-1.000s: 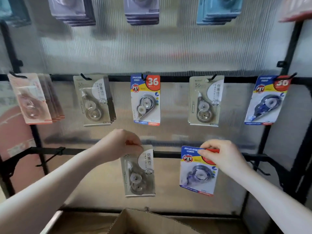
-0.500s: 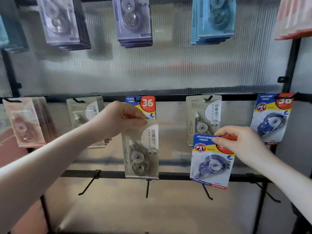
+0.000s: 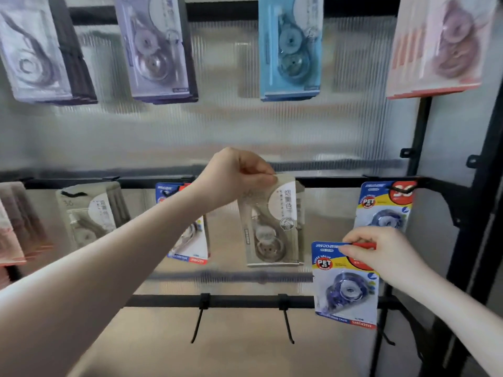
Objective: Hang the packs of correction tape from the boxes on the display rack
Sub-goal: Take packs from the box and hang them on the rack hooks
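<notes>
1. Now up from lower rail level: left hand (image 3: 234, 176) pinching beige pack (image 3: 272, 221) by its top, at middle rail (image 3: 340, 181), meeting the matching hung stack.
2. Right hand (image 3: 381, 254) gripping blue pack (image 3: 345, 284), below the hung blue pack (image 3: 383, 205); not yet hooked.

Lighting: soft, even daylight, coming through the ribbed translucent panel (image 3: 245, 131) behind the rack; bright, no hard glare.
Shadows: faint smears on the panel under the top row of packs.
Blur: top-row packs (image 3: 158, 47) and the left-hand packs are motion-smeared, print unreadable.
Focus: sharpest near centre, where my left hand (image 3: 234, 175) pinches the grey pack (image 3: 272, 221); my right hand (image 3: 381, 251) and its blue pack (image 3: 345, 289) are fairly crisp.
Distortion: wide-angle bowing at edges; the black upright (image 3: 479, 186) leans, possibly from the lens.
</notes>
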A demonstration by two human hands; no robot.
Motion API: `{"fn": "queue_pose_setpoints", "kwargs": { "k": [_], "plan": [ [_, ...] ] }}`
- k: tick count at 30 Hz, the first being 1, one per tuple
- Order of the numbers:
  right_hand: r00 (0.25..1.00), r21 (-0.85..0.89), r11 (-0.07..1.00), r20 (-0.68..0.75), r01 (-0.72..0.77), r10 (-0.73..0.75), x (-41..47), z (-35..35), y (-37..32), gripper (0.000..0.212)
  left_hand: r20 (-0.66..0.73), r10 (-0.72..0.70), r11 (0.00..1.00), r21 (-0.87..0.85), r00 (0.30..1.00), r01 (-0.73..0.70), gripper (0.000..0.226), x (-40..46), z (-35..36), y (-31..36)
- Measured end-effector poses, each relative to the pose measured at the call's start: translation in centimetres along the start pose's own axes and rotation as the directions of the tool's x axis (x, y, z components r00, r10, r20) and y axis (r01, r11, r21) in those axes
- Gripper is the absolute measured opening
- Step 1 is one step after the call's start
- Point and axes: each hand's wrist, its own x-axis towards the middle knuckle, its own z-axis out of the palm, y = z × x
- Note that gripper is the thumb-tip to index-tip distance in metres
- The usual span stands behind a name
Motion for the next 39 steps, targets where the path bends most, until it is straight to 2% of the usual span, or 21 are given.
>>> {"fn": "queue_pose_setpoints", "kwargs": {
  "k": [5,11,17,20,25,31,35,39],
  "plan": [
    [1.0,-0.004,1.0,0.016,0.008,-0.008,0.3,-1.7,1.2,0.027,0.033,0.011,0.995,0.101,0.999,-0.014,0.006,1.8,2.7,0.8],
    [1.0,0.011,1.0,0.012,0.02,-0.02,0.4,-2.7,2.0,0.02,0.046,-0.002,0.986,0.17,0.999,-0.005,0.005,2.0,3.8,0.8],
    [1.0,0.037,0.999,0.015,0.012,-0.013,0.1,-2.6,2.7,0.02,-0.004,-0.006,0.996,0.094,1.0,0.006,0.007,1.1,4.1,0.0],
    [1.0,0.058,0.998,0.023,-0.011,0.009,-0.1,-2.7,2.9,0.015,-0.026,0.012,0.991,0.132,1.0,-0.008,0.009,0.8,4.1,-0.7],
    [0.999,0.038,0.999,0.033,-0.034,0.032,-0.5,-3.2,3.2,0.012,0.034,-0.084,0.996,-0.023,0.996,0.085,0.01,0.9,3.8,-1.0],
    [0.999,0.029,0.999,0.023,-0.033,0.032,-0.5,-3.6,3.2,0.015,0.081,-0.121,0.992,-0.015,0.989,0.123,0.012,1.3,3.7,-1.1],
    [1.0,0.025,1.0,0.015,-0.013,0.013,-0.4,-4.1,2.8,0.014,0.05,-0.114,0.993,0.05,0.992,0.111,0.011,1.7,3.9,-1.5],
    [0.998,0.031,0.999,-0.06,0.012,-0.01,-0.1,-5.1,2.4,0.01,0.041,-0.062,0.982,0.182,0.997,0.054,0.012,2.2,4.3,-1.5]
  ]
}}
